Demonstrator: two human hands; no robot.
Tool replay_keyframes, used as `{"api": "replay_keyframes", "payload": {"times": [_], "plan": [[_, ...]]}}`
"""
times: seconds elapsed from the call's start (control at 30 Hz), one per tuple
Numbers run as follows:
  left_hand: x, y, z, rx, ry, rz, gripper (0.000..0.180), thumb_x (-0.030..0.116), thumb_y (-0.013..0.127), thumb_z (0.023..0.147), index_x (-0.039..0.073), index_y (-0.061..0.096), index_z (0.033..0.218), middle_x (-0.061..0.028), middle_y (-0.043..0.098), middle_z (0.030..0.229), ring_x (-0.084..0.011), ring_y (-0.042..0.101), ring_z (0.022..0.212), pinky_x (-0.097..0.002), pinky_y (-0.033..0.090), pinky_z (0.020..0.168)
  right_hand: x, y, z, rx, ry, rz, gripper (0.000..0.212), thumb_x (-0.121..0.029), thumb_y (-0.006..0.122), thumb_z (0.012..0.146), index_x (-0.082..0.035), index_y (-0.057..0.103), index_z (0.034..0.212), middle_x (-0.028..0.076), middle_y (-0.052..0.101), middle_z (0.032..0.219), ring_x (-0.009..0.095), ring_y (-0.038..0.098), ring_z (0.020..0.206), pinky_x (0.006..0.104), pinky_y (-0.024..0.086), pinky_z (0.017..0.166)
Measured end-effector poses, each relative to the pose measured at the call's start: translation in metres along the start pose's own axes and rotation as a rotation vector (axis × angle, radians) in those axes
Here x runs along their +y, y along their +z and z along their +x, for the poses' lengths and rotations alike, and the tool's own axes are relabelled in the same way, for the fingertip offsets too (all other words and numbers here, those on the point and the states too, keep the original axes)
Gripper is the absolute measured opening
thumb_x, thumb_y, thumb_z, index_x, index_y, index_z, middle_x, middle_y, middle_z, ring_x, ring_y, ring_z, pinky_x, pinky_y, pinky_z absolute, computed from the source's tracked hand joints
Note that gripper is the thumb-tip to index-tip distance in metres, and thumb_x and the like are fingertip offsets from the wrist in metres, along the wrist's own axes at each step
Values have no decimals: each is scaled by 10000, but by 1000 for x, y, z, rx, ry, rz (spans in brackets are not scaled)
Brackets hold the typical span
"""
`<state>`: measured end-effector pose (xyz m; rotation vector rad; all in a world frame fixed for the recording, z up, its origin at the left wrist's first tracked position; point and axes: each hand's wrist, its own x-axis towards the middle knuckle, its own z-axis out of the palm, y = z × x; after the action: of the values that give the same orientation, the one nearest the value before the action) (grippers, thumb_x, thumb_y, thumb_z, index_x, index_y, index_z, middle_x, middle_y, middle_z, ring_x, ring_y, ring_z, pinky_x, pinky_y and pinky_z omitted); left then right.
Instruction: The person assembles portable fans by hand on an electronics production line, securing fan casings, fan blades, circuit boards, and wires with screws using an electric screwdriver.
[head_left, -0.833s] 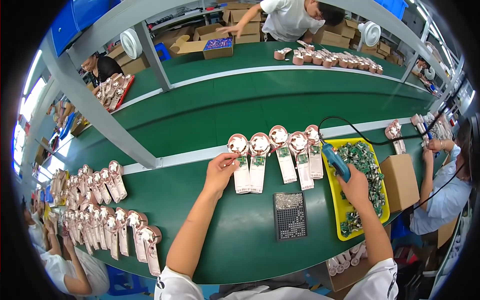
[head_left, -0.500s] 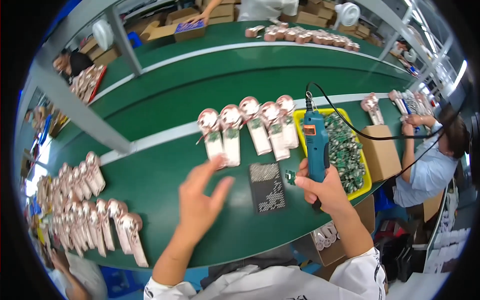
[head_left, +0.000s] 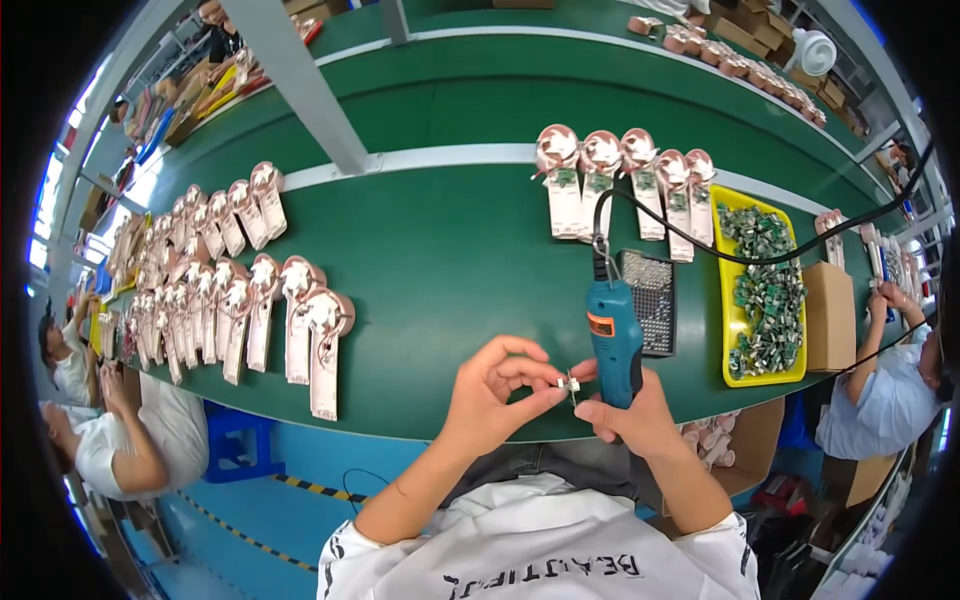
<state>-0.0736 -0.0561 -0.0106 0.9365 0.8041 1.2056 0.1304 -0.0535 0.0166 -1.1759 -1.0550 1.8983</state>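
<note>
My right hand (head_left: 635,410) grips a teal electric screwdriver (head_left: 614,335) that stands nearly upright, its cable rising from the top. Thumb and fingertips of that hand also meet a small circuit board (head_left: 570,387). From the other side my left hand (head_left: 500,395) pinches the same board between thumb and finger, near the table's front edge. Just beyond the screwdriver lies a black screw tray (head_left: 660,335) with small shiny screws in it. Several pink fan bodies (head_left: 565,210) with round heads and green boards lie in a row behind it.
A yellow tray (head_left: 733,368) heaped with circuit boards is at right, beside a cardboard box (head_left: 830,318). Many more pink fan bodies (head_left: 325,350) cover the table's left part. The black cable (head_left: 720,257) crosses above the yellow tray. Co-workers sit at both sides.
My left hand has come across to the right hand and now pinches the circuit board. The screwdriver has stayed in my right hand. The view has swung left, shifting the table's things rightward.
</note>
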Motion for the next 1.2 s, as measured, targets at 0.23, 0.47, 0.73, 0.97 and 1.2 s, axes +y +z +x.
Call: {"api": "replay_keyframes", "payload": {"times": [0.23,0.47,0.73,0.97,1.2], "plan": [[5,-22,-12,-1,-169,-260,394,-118,726,789,38,476,1050,-133,712,936,-168,691,885,-298,549,842,20,18,11,-162,81,358,326,-18,705,862,37,586,1159,90,655,917,74,474,471,230,374,416],[-14,-24,-23,105,-238,-529,295,-72,705,834,63,493,987,-95,731,924,-149,697,864,-282,537,823,27,29,11,-32,47,253,300,11,681,860,42,587,1143,68,626,819,71,475,460,234,374,405],[-14,-33,-32,212,-182,-495,315,-68,716,829,49,509,1036,-119,726,965,-144,681,866,-266,530,817,34,45,21,-39,17,214,304,-19,695,867,48,597,1147,94,659,944,58,481,474,222,384,412],[48,-98,-78,923,375,1430,363,73,763,786,14,615,1112,-114,631,1036,-237,571,915,-348,465,800,30,51,24,-21,17,215,340,-38,691,872,34,579,1186,28,597,747,55,466,470,218,354,432],[28,-117,-90,739,233,1495,282,-18,658,830,41,656,1106,-113,622,1134,-307,589,986,-375,489,848,33,46,23,-83,-1,230,406,47,635,823,31,501,1206,160,607,1119,87,479,464,236,383,409]]}}
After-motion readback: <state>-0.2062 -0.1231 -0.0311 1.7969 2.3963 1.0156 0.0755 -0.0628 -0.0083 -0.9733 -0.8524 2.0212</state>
